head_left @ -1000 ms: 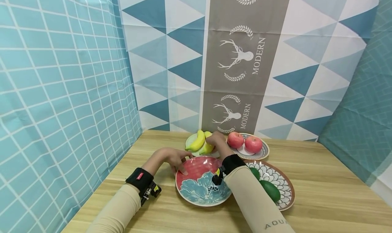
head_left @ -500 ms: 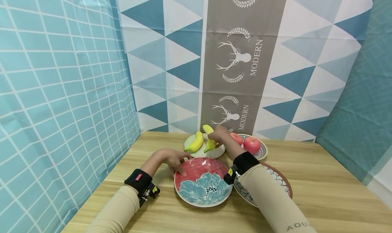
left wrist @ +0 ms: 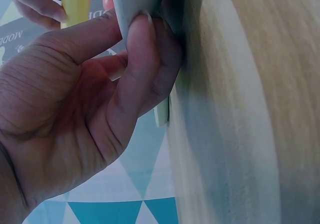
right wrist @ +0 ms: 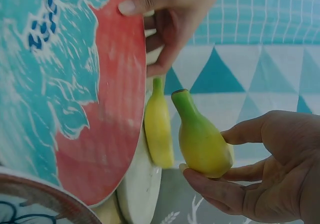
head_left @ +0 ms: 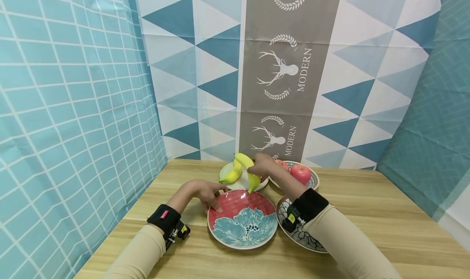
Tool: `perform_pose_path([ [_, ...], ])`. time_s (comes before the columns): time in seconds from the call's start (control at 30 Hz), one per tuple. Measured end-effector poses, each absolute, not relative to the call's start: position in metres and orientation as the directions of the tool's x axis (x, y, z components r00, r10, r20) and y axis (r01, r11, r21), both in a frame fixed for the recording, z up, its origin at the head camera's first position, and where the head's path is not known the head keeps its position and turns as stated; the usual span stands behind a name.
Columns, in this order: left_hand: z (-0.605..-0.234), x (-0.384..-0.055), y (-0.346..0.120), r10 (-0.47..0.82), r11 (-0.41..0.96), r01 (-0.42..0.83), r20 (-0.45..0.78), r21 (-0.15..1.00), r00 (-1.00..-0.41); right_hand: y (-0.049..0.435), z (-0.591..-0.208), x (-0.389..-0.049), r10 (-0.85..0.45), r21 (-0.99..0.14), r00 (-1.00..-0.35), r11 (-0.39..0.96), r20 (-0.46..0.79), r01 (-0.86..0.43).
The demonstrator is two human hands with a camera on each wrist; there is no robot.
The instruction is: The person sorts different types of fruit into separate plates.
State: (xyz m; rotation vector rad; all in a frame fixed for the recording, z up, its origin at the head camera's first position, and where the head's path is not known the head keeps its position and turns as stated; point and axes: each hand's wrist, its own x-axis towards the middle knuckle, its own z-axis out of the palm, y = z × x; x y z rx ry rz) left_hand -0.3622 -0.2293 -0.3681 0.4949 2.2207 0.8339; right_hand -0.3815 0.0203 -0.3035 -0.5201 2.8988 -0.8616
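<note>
My left hand [head_left: 209, 192] grips the upper left rim of a round red plate with a blue flower [head_left: 246, 228], thumb on top; in the left wrist view its fingers [left wrist: 142, 59] curl under the rim. My right hand [head_left: 262, 167] pinches a yellow banana with a green stem end [right wrist: 202, 144] between thumb and fingers. That banana is lifted, its green end hanging over the far edge of the flower plate. A second banana [head_left: 232, 176] lies on a small pale plate [head_left: 240, 185] behind it, partly covered by the held one in the head view.
Right of the pale plate, red apples [head_left: 301, 173] sit on a patterned oval plate [head_left: 315, 182]. A brown-rimmed patterned dish [head_left: 302, 238] stands beside the flower plate, largely hidden under my right forearm. Patterned cloth walls [head_left: 198, 87] close off the table's back and left.
My right hand has lifted the banana off the pale plate and brought it nearer the flower plate. The right forearm has swung right, covering the green fruit. My left hand keeps its grip.
</note>
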Motion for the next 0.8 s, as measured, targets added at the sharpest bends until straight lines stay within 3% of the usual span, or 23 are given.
perform_pose_path([
  [0.07,-0.368,-0.362,-0.229,0.554,0.723,0.110,-0.478,0.682,-0.682,0.019,-0.301,-0.371,-0.380,-0.466,-0.923,0.806,0.065,-0.365],
  [0.3,-0.367,-0.361,-0.227,0.558,0.722,0.118,-0.472,0.682,-0.683,0.016,-0.303,-0.335,-0.436,-0.476,-0.900,0.793,-0.009,-0.380],
  [0.57,-0.368,-0.362,-0.226,0.548,0.721,0.103,-0.472,0.686,-0.690,0.019,-0.309,-0.317,-0.518,-0.274,-0.854,0.814,0.061,-0.513],
  [0.8,-0.370,-0.360,-0.228,0.539,0.723,0.094,-0.473,0.685,-0.697,0.024,-0.312,-0.305,-0.541,-0.290,-0.840,0.809,-0.029,-0.511],
])
